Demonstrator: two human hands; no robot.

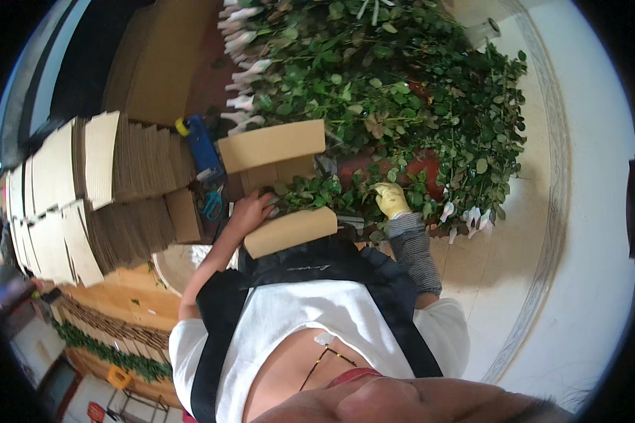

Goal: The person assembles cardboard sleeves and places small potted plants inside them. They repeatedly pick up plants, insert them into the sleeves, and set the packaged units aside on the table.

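Observation:
My bare left hand (251, 212) lies at the left end of a folded cardboard wrap, its fingers against the flower heads' end of a leafy bunch (312, 193). The wrap's far flap (272, 145) and near flap (291, 232) stand up on either side of the leaves. My right hand (390, 200), in a yellow glove with a grey striped sleeve, closes around the stems to the right of the wrap. The bunch's heads are mostly hidden by my left hand and the cardboard.
A large pile of leafy cut stems (370, 84), many heads in white sleeves (243, 42), covers the red table beyond. Left of the wrap are teal-handled scissors (212, 203), a blue tool (203, 148) and stacked cardboard sheets (143, 158). Another person (2, 264) is at far left.

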